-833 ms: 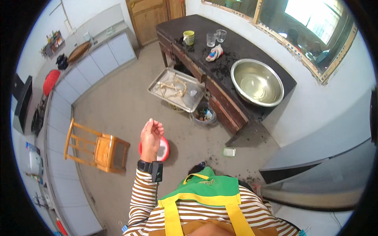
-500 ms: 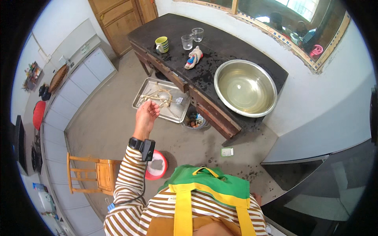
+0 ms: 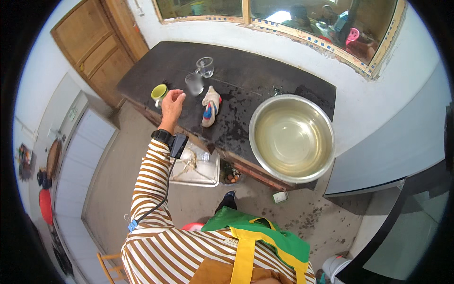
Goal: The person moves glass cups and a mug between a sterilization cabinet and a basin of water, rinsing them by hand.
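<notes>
My left hand [image 3: 171, 108] reaches over the near left edge of the dark table [image 3: 156, 61]. Its fingers are loosely curled, with a small gap at the thumb, and nothing shows in them. Close by on its left is a green and yellow mug [image 3: 160, 91]. Just right of the fingertips stands a clear glass [image 3: 194, 84], slightly blurred; whether they touch it I cannot tell. Behind that is a second glass, a clear glass mug [image 3: 205, 67]. A crumpled white cloth [image 3: 212, 105] with red and blue patches lies right of the hand. My right hand is out of view.
A large metal basin [image 3: 326, 156] of water sits at the table's right end. Below the table are a metal tray [image 3: 194, 181] with pale stalks and a bin [image 3: 231, 175] of scraps. My foot [image 3: 228, 196] is near them. A wooden chair [image 3: 111, 267] stands lower left.
My left hand has moved from over the floor tray to above the table, beside the mug and the nearer glass. The view has moved closer to the table, and my foot has come into sight.
</notes>
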The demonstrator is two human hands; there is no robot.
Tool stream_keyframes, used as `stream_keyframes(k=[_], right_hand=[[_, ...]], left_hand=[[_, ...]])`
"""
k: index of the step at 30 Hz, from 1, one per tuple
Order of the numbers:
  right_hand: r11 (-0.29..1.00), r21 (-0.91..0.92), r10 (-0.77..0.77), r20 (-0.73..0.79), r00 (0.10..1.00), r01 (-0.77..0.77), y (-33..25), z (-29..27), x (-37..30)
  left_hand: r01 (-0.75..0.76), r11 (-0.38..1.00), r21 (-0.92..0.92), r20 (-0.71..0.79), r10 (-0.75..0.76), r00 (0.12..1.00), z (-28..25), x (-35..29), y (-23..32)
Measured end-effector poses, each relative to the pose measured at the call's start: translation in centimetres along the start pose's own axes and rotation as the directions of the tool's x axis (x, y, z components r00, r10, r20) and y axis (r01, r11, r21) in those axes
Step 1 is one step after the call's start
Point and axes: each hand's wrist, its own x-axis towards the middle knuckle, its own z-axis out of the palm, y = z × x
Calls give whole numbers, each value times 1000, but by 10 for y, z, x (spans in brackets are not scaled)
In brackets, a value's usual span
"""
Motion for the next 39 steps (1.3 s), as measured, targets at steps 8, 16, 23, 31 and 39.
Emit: stream_keyframes(k=[8,16,23,31,39], right_hand=[[999,3,-51,-108,993,51,-177,-5,-64],[972,-76,-232,-400,887,220,-403,-47,-83],[904,-179,-426,-438,792,387,-486,-65,-69],[621,-338,-783,-281,555,707,-597,-87,8],[666,-164,-746,-173,644,727,-562,-84,107]], left_hand=[[-224,864,450,187,154,970,49,109,-86],[-239,826,511,227,139,964,79,155,-131],[33,997,-76,233,-15,972,58,130,-93],[333,795,-507,723,182,666,119,-21,58],[614,759,-216,951,20,309,217,-118,91]])
